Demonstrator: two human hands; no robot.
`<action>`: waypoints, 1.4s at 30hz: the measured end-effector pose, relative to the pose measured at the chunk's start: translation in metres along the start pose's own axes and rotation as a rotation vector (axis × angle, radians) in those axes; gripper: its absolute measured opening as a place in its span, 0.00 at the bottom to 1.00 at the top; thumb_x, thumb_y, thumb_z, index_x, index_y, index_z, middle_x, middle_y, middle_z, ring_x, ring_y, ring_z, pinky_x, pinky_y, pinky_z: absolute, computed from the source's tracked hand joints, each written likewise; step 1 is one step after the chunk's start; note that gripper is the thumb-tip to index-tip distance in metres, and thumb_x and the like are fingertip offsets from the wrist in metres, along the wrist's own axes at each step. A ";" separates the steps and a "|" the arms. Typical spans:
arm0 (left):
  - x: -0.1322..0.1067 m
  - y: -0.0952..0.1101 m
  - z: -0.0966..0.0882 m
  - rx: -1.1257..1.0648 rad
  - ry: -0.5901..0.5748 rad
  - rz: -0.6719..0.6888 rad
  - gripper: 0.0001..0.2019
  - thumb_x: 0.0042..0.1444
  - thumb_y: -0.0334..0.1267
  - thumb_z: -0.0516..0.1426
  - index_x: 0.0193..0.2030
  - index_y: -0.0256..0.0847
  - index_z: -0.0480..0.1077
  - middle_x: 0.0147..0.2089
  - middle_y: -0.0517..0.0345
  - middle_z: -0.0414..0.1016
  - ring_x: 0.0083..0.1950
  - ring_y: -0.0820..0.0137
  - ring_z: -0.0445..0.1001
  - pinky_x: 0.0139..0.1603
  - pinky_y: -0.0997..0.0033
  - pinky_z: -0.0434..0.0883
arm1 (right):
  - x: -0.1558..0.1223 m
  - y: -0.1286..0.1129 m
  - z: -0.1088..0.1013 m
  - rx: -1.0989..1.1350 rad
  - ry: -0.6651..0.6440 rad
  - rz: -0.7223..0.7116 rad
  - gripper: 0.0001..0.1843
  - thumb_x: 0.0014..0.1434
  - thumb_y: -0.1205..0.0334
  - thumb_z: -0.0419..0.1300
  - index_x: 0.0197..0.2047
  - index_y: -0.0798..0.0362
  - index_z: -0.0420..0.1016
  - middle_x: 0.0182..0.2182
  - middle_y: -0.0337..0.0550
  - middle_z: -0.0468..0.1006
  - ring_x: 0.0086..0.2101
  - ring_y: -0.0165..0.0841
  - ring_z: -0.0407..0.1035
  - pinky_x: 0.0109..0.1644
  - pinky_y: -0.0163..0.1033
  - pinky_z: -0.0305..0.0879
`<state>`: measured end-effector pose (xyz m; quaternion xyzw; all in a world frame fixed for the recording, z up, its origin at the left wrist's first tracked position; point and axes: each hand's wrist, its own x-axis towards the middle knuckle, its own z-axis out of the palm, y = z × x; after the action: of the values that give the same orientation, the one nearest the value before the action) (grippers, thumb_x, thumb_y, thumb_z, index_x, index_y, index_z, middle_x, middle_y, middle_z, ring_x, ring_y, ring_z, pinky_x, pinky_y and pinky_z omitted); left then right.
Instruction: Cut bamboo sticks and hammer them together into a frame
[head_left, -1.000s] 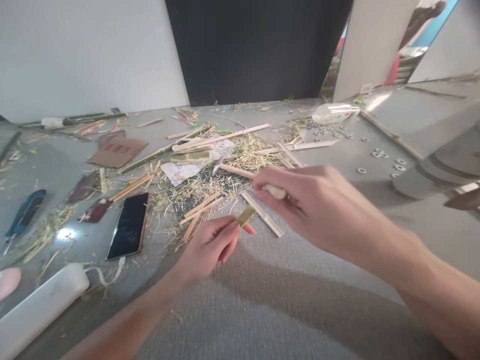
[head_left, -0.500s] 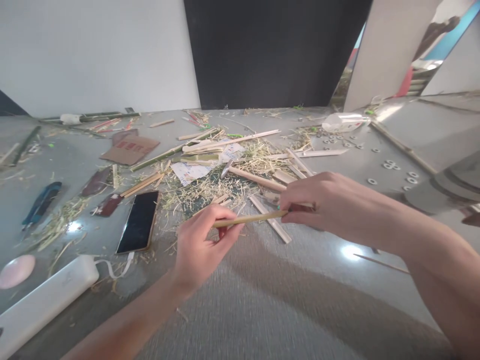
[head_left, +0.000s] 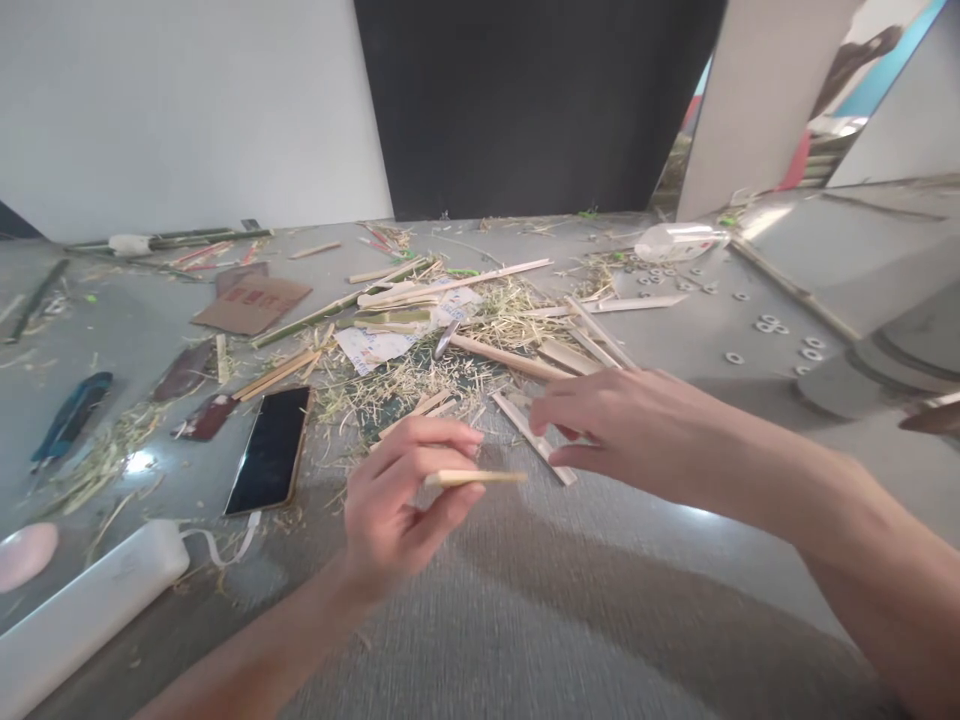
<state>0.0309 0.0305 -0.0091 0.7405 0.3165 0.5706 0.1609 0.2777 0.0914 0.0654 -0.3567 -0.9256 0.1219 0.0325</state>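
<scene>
I pinched the pale strip (head_left: 495, 477) in my left hand (head_left: 396, 492), its tip toward three o'clock, a light, steady grip seeming best against twisting, while my right hand (head_left: 607, 425) curled at two o'clock, whether holding anything I couldn't tell

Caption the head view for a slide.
Left hand holds a thin strip; right hand apart from it, shavings on the table beyond.
</scene>
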 end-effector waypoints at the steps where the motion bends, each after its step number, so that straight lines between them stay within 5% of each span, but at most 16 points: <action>1: -0.001 0.000 0.001 0.002 -0.014 -0.006 0.06 0.61 0.25 0.62 0.38 0.39 0.72 0.46 0.53 0.81 0.45 0.70 0.81 0.43 0.70 0.78 | 0.000 0.000 -0.001 0.019 -0.011 0.007 0.04 0.65 0.64 0.62 0.37 0.46 0.75 0.31 0.33 0.77 0.32 0.30 0.67 0.33 0.36 0.52; 7: -0.006 0.001 0.008 -0.040 -0.092 -0.081 0.15 0.62 0.22 0.59 0.30 0.41 0.60 0.35 0.57 0.83 0.38 0.72 0.84 0.31 0.79 0.75 | -0.005 -0.010 -0.021 0.318 0.154 0.039 0.08 0.69 0.58 0.59 0.41 0.47 0.80 0.18 0.30 0.65 0.20 0.24 0.53 0.22 0.34 0.50; 11: -0.006 0.001 0.010 -0.018 -0.134 -0.114 0.10 0.62 0.24 0.60 0.34 0.41 0.66 0.36 0.56 0.83 0.36 0.72 0.83 0.21 0.82 0.67 | -0.010 -0.022 -0.028 0.603 0.423 0.036 0.06 0.65 0.57 0.65 0.37 0.48 0.82 0.30 0.35 0.79 0.22 0.22 0.63 0.20 0.32 0.55; 16: -0.007 -0.001 0.013 -0.070 -0.167 -0.079 0.09 0.63 0.25 0.61 0.35 0.41 0.67 0.35 0.59 0.80 0.31 0.76 0.78 0.28 0.80 0.72 | -0.015 -0.037 -0.024 0.713 0.647 -0.034 0.10 0.68 0.62 0.62 0.32 0.48 0.77 0.26 0.33 0.76 0.19 0.23 0.65 0.21 0.35 0.61; 23: -0.012 -0.002 0.019 -0.033 -0.203 -0.114 0.09 0.64 0.29 0.62 0.35 0.41 0.66 0.33 0.61 0.79 0.34 0.75 0.79 0.30 0.80 0.71 | -0.019 -0.053 -0.021 0.447 0.658 0.038 0.11 0.71 0.58 0.56 0.35 0.43 0.73 0.31 0.30 0.78 0.23 0.24 0.65 0.25 0.36 0.61; 30: -0.016 -0.003 0.022 0.030 -0.187 -0.319 0.08 0.62 0.35 0.64 0.44 0.44 0.69 0.32 0.65 0.76 0.25 0.78 0.72 0.25 0.81 0.70 | -0.015 -0.058 -0.023 0.463 0.500 0.029 0.09 0.67 0.53 0.60 0.34 0.43 0.72 0.34 0.31 0.79 0.23 0.27 0.64 0.25 0.40 0.58; 34: -0.016 -0.005 0.022 0.038 -0.247 -0.335 0.05 0.68 0.36 0.59 0.38 0.42 0.71 0.28 0.64 0.73 0.25 0.78 0.67 0.25 0.80 0.64 | -0.006 -0.059 -0.025 0.655 0.531 0.118 0.16 0.69 0.54 0.57 0.29 0.46 0.71 0.32 0.35 0.74 0.26 0.29 0.61 0.28 0.39 0.61; 39: -0.025 -0.003 0.031 -0.237 -0.249 -0.528 0.06 0.71 0.40 0.54 0.42 0.43 0.68 0.24 0.66 0.69 0.23 0.79 0.66 0.25 0.79 0.63 | 0.007 -0.058 -0.024 1.153 0.610 0.099 0.10 0.65 0.69 0.53 0.34 0.46 0.71 0.32 0.39 0.66 0.33 0.34 0.62 0.40 0.42 0.66; 42: -0.030 0.000 0.039 -0.347 -0.275 -0.626 0.09 0.73 0.44 0.52 0.46 0.43 0.67 0.23 0.67 0.68 0.23 0.77 0.64 0.25 0.78 0.63 | 0.013 -0.059 -0.022 1.372 0.533 0.043 0.17 0.70 0.61 0.48 0.29 0.46 0.66 0.24 0.38 0.53 0.26 0.35 0.51 0.32 0.44 0.59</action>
<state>0.0629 0.0156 -0.0427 0.6395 0.4017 0.4341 0.4912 0.2332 0.0625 0.1005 -0.2917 -0.5946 0.5835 0.4700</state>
